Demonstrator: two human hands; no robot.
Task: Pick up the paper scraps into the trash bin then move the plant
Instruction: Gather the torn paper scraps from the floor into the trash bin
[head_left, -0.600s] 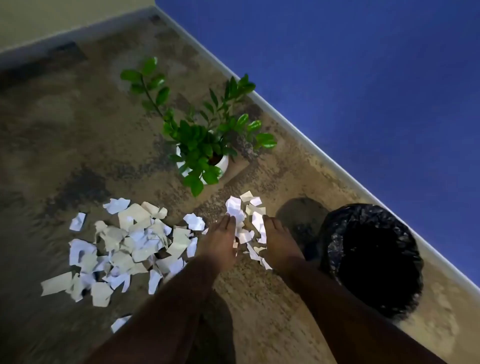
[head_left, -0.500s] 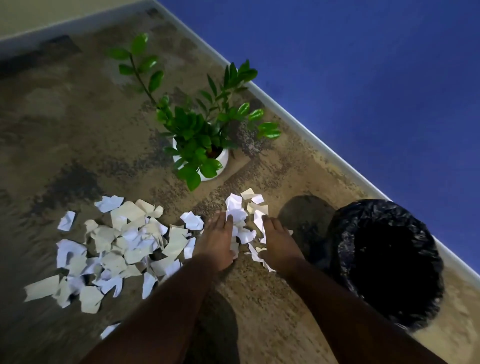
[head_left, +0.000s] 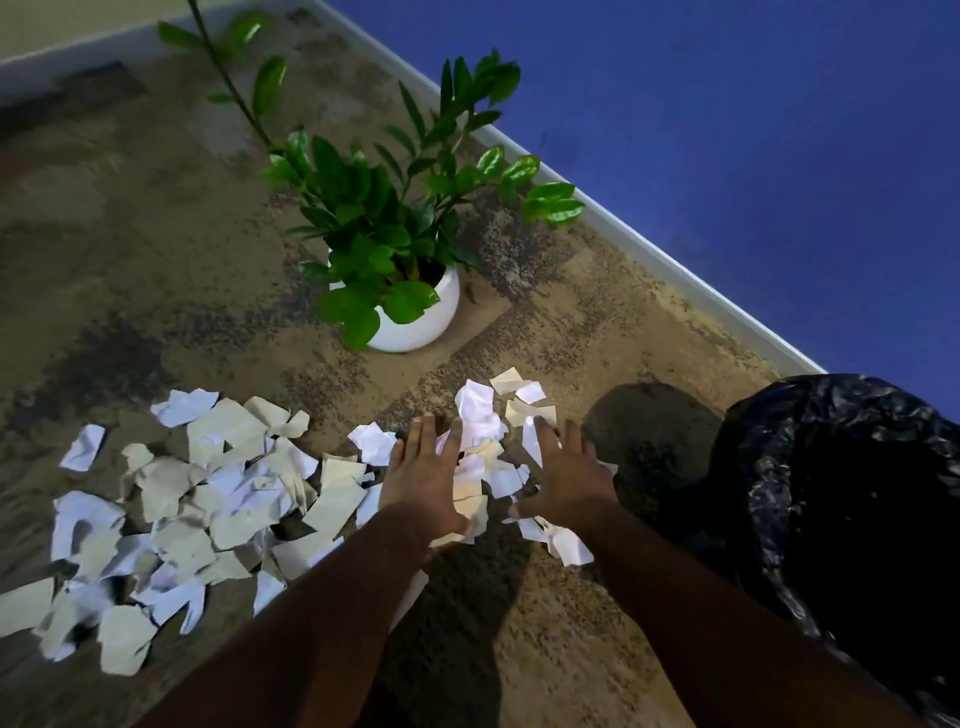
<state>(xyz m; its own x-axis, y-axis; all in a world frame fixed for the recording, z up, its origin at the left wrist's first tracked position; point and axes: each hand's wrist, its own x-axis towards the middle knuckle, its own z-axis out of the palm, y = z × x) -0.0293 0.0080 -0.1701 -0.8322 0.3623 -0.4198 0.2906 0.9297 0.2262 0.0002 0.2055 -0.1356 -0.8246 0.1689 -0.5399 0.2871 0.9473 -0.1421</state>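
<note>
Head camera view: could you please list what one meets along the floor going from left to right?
Large pile of paper scraps → left hand → small cluster of scraps → right hand → black-lined trash bin.

The potted plant (head_left: 395, 249) stands on the carpet (head_left: 130, 234), near the baseboard (head_left: 649, 254) that runs behind it. In front of the plant lie 2 groups of paper scraps: a large spread (head_left: 171, 514) to the left and a smaller pile (head_left: 493, 447) to the right. The left hand (head_left: 423, 480) and right hand (head_left: 563, 475) flank the smaller pile. The trash bin (head_left: 841, 519) stands right of that pile.
</note>
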